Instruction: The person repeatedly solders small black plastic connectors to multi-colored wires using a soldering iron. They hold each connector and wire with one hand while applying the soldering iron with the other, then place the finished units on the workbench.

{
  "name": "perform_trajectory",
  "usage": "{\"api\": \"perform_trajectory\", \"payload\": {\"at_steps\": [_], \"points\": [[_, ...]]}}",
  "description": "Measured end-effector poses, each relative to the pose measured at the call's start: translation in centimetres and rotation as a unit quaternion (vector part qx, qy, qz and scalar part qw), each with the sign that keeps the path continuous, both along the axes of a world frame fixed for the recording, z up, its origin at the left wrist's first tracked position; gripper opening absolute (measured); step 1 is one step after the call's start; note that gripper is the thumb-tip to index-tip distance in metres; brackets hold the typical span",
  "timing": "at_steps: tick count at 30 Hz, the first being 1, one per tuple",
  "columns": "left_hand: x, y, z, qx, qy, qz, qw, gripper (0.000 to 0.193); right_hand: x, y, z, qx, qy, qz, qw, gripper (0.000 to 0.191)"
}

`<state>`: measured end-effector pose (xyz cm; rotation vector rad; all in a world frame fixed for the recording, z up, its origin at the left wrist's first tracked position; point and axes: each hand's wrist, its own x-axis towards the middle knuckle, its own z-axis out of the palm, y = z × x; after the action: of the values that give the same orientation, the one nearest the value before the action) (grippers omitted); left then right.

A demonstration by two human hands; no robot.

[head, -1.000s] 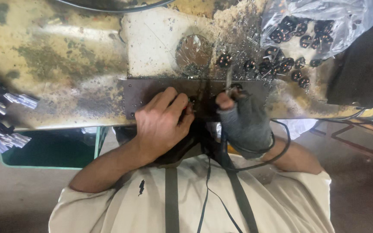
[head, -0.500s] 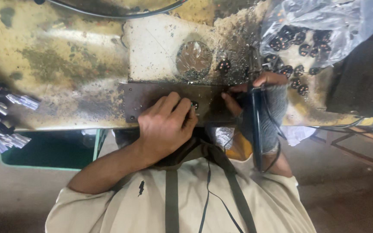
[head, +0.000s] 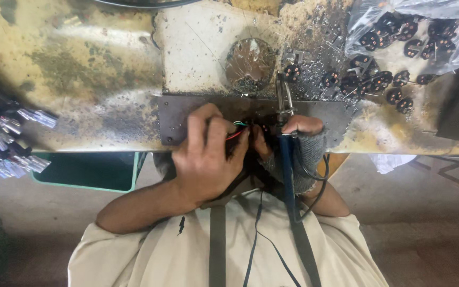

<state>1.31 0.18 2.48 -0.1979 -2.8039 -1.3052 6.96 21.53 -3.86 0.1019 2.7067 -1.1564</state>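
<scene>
Our left hand (head: 208, 159) pinched the wired part (head: 237, 130) at the dark plate's (head: 176, 114) near edge; just right, our gloved right hand (head: 301, 143) clamped the blue soldering iron (head: 287, 165). Soldering seemed under way, and the next touch called for a steady tip

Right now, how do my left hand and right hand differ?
The left hand is bare; the right hand wears a grey fingerless glove. The left hand pinches thin red and green wires; the right hand grips a blue-handled soldering iron. Both work over the dark metal plate.
</scene>
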Motion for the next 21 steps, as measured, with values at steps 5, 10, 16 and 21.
{"api": "perform_trajectory", "payload": {"at_steps": [5,10,16,21], "points": [[-3.7,-6.0,3.9,0.027,-0.17,-0.168,0.97,0.024,-0.6,-0.7,0.8,0.036,0.087,-0.005,0.996,0.04],[-6.6,-4.7,6.0,-0.207,0.102,-0.07,0.97,0.026,-2.5,-2.3,3.0,-0.023,0.14,-0.013,0.99,0.046],[-7.9,-8.3,1.9,-0.344,0.093,0.094,0.93,0.069,-3.5,-2.7,3.2,0.019,0.213,-0.02,0.977,0.055],[-4.8,-19.8,-4.3,-0.496,0.078,0.248,0.828,0.031,-3.0,-2.7,1.9,0.072,0.205,0.002,0.976,0.06]]}}
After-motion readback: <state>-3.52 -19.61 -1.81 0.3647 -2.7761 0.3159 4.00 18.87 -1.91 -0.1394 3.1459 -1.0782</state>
